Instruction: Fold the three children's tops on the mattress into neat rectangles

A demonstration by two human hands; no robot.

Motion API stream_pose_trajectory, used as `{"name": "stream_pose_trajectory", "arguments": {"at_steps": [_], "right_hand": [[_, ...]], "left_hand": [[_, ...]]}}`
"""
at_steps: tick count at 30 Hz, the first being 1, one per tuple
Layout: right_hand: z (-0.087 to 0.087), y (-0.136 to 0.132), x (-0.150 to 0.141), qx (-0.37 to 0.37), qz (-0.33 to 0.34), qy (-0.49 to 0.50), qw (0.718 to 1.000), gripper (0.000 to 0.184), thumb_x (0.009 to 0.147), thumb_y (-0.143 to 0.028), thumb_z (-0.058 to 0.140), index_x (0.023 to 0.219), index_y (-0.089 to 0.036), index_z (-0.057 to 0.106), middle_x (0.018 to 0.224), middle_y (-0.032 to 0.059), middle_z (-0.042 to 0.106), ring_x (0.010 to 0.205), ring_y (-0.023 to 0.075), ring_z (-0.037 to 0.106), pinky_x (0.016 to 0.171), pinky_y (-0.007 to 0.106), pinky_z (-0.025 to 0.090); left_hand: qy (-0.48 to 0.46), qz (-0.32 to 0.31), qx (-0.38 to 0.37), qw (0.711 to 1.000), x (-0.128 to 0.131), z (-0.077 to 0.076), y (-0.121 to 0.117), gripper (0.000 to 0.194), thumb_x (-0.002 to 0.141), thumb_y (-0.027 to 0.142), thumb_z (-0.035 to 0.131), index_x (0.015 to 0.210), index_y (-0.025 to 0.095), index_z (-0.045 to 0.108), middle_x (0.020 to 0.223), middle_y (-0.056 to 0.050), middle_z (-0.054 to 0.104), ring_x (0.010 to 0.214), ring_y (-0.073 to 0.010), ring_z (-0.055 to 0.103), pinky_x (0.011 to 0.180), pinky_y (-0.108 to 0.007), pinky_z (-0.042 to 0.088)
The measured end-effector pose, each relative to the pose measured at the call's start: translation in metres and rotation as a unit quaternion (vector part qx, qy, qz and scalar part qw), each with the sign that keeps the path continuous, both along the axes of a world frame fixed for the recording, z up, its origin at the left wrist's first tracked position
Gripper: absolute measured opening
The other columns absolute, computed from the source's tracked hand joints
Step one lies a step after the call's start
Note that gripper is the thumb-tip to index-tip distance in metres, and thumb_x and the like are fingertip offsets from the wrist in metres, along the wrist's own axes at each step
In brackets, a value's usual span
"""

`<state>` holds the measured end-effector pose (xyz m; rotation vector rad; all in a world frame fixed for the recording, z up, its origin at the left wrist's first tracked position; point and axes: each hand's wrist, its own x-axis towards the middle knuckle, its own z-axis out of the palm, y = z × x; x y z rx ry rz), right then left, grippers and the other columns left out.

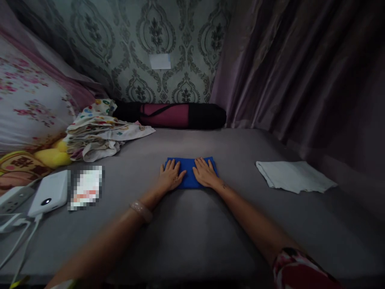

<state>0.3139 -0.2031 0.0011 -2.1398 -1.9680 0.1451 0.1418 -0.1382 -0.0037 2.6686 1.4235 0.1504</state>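
On the bed (192,228), in from its near edge, the folded blue cloth (187,175) is laid, long side parallel to that edge. Its ends are covered about equally by the left hand (171,176) and right hand (205,174), both spread flat, with nothing grasped.

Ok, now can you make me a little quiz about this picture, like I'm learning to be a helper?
1. True or false: the left hand and the right hand both rest on the blue cloth.
2. Pick one. The wide bracelet is on:
A) the right arm
B) the left arm
C) neither arm
3. What lies on the grey sheet, farther right than the right hand and near the curtain?

Key:
1. True
2. B
3. A pale cloth
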Motion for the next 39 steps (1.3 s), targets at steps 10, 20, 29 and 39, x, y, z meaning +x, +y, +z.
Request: {"name": "stream_pose_trajectory", "arguments": {"at_steps": [10,20,29,39], "right_hand": [[-0.003,-0.008,0.025,-0.008,-0.068,-0.022,0.997,0.062,0.098,-0.037,0.023,0.146,0.001,0.031,0.153,0.0191,0.032,0.142,0.0272,0.027,0.116,0.040,0.019],[-0.006,-0.008,0.015,0.016,-0.035,-0.054,0.998,0.065,0.098,-0.043,0.021,0.145,-0.001,0.036,0.154,0.0173,0.031,0.144,0.0287,0.023,0.117,0.044,0.014],[0.007,0.002,-0.011,0.016,0.003,-0.066,0.998,0.064,0.099,-0.044,0.021,0.149,-0.005,0.030,0.156,0.0163,0.026,0.145,0.0283,0.017,0.118,0.047,0.011],[0.010,0.012,-0.043,-0.071,0.023,-0.014,0.997,0.063,0.099,-0.044,0.021,0.150,-0.008,0.027,0.158,0.0161,0.020,0.146,0.0293,0.014,0.115,0.056,0.012]], "left_hand": [[-0.043,-0.010,-0.040,0.998,-0.019,-0.012,0.014,0.069,0.097,0.053,0.022,0.150,0.010,0.025,0.157,-0.018,0.022,0.146,-0.0300,0.016,0.117,-0.050,0.015],[-0.430,0.082,0.043,0.898,-0.061,0.016,-0.013,0.054,0.099,0.049,0.022,0.134,0.015,0.046,0.138,-0.013,0.053,0.130,-0.0224,0.047,0.110,-0.040,0.035],[-0.415,0.178,-0.002,0.893,-0.087,-0.016,0.012,0.036,0.093,0.037,0.041,0.116,0.014,0.056,0.115,-0.014,0.064,0.109,-0.0242,0.061,0.096,-0.040,0.048],[-0.378,0.146,0.020,0.914,-0.087,-0.030,0.014,0.027,0.088,0.028,0.048,0.111,0.015,0.057,0.110,-0.014,0.064,0.106,-0.0241,0.061,0.095,-0.040,0.048]]}}
